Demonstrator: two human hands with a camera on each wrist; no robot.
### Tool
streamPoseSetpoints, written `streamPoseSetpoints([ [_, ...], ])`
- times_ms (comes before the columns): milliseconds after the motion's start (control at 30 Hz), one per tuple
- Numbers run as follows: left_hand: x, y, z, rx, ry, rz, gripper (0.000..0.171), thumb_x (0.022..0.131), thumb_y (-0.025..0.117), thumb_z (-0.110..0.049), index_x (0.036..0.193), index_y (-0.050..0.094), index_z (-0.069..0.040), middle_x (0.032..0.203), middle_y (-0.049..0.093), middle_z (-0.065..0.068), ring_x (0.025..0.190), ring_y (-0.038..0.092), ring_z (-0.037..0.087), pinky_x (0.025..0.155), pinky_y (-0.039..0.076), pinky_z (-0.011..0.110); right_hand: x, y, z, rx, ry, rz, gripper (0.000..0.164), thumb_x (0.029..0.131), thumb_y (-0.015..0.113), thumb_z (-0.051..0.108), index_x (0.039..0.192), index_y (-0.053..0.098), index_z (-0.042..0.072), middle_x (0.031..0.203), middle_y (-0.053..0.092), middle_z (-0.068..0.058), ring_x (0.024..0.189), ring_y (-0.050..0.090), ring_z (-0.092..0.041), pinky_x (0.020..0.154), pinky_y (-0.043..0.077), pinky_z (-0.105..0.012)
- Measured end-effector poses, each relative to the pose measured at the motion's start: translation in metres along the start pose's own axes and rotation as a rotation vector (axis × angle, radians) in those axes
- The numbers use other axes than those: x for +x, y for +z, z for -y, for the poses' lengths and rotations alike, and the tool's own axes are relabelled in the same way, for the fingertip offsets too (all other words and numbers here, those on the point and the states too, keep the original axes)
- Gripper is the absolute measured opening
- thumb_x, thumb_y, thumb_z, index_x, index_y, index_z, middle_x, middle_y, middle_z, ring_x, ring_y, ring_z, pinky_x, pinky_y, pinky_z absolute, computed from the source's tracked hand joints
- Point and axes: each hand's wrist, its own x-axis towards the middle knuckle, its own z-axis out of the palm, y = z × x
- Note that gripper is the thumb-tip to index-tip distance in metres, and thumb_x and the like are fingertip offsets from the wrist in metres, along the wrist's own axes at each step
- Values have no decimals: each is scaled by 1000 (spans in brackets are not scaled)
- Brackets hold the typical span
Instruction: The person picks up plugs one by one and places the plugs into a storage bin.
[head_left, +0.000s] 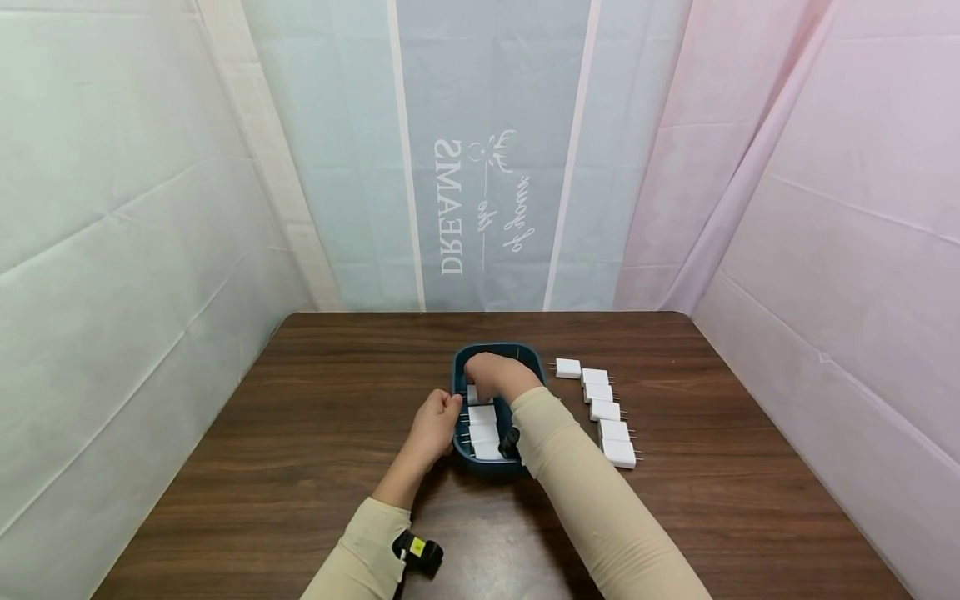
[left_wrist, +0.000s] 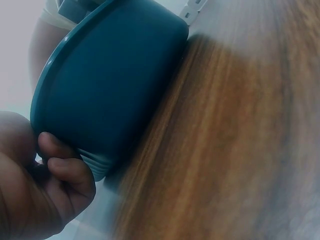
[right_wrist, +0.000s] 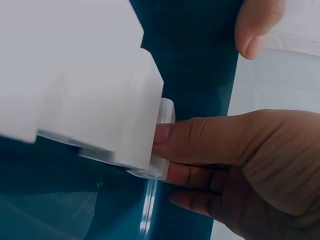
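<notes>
On the table stands a dark teal plastic bin [head_left: 491,469] with a row of white charger plugs [head_left: 483,415] along its left side, prongs pointing left. My left hand [head_left: 434,427] grips the bin's left rim; its curled fingers [left_wrist: 72,172] show against the outer wall in the left wrist view. Reaching inside from the right, my right hand [head_left: 497,374] pinches a white charger plug [right_wrist: 166,112] at the far end of that row. Thumb and fingers are on its end, close beside the neighbouring charger block [right_wrist: 142,110].
Right of the bin, several more white charger plugs [head_left: 605,411] lie on the brown wood table [head_left: 337,392] in a slanting column, most with prongs to the right. One single charger plug [head_left: 567,368] points left near the bin's far corner. A printed curtain [head_left: 480,100] hangs behind.
</notes>
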Motion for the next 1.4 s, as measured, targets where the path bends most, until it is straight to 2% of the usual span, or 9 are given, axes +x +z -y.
streamPoseSetpoints([
  [367, 1, -2, -1, 13, -22, -5, 25, 110, 47, -29, 99, 47, -7, 69, 43, 4, 42, 40, 15, 39, 35, 24, -1, -4, 0, -15, -16, 20, 33, 89, 78, 7, 121, 70, 12, 122, 69, -5, 98, 62, -18, 90, 57, -38],
  [667, 0, -3, -2, -14, 0, 16, 26, 110, 46, -30, 99, 46, -6, 70, 42, 4, 43, 39, 14, 40, 34, 24, -5, -7, 2, -1, -21, 19, 35, 89, 77, 5, 123, 70, 12, 124, 69, -5, 100, 63, -18, 93, 56, -38],
  [1067, 0, -1, -1, 0, -7, 13, 26, 110, 47, -30, 100, 47, -6, 70, 43, 3, 43, 40, 14, 40, 35, 24, -8, -4, 2, -15, -22, 19, 28, 90, 76, 4, 117, 72, 12, 118, 70, -4, 91, 60, -18, 85, 56, -36],
  [1400, 1, -1, 1, 6, -1, 17, 25, 110, 47, -29, 99, 47, -7, 70, 43, 3, 43, 40, 14, 39, 35, 24, -13, -5, 0, 19, -23, 18, 29, 90, 75, 2, 118, 72, 12, 118, 71, -5, 94, 62, -18, 89, 57, -39],
])
